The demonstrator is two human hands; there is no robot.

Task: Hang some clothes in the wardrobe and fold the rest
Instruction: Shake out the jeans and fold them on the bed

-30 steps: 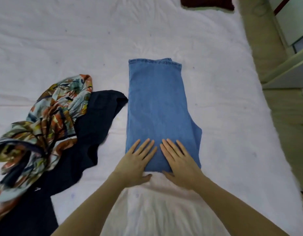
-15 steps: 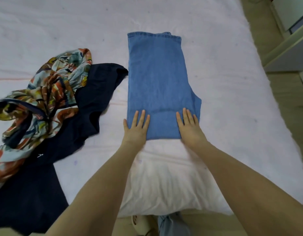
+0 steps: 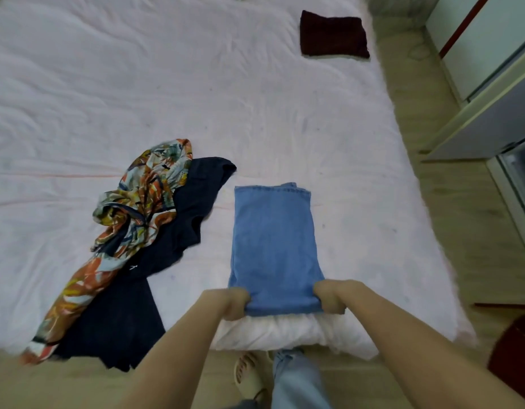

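Observation:
Folded blue jeans (image 3: 273,246) lie lengthwise on the white bed (image 3: 196,98), their near end at the bed's front edge. My left hand (image 3: 236,302) grips the near left corner of the jeans and my right hand (image 3: 329,296) grips the near right corner, fingers curled under the denim. A colourful patterned garment (image 3: 134,208) lies crumpled to the left on top of a dark navy garment (image 3: 131,296) that hangs over the bed's edge.
A folded dark maroon cloth (image 3: 333,35) sits at the bed's far right. A wooden floor strip (image 3: 450,202) runs along the right side, bordered by white and grey wardrobe furniture (image 3: 497,93). My slippered foot (image 3: 249,376) stands below the bed edge.
My hands were pressed flat on the near end of the jeans; they slid apart to the corners and now clutch them. The view has pulled back from the bed.

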